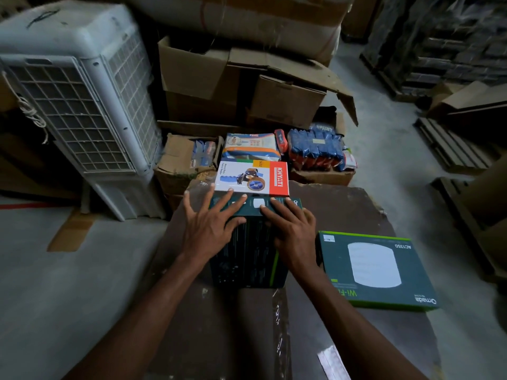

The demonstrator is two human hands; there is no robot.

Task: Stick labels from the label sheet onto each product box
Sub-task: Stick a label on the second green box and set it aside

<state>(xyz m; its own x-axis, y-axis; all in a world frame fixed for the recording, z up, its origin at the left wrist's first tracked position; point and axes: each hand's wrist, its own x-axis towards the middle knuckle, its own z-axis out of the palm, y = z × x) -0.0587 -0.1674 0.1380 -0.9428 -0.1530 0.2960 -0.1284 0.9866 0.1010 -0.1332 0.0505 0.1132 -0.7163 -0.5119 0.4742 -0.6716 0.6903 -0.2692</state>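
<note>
Both hands are laid flat, fingers spread and straight, on a dark box (248, 250) at the frame's centre: the left hand (208, 229) on its left part, the right hand (293, 231) on its right. A white label (258, 202) is seen on the box's far edge, touched by right fingertips (262, 206). A red-and-white box (252, 178) lies just beyond. A green box (375, 270) lies at lower right on the brown tabletop (343, 209). No label sheet can be made out.

Dim, murky warehouse feed.
I see soft overhead light, motion blur on the air cooler (74, 105), and wide-angle bending at the edges.
</note>
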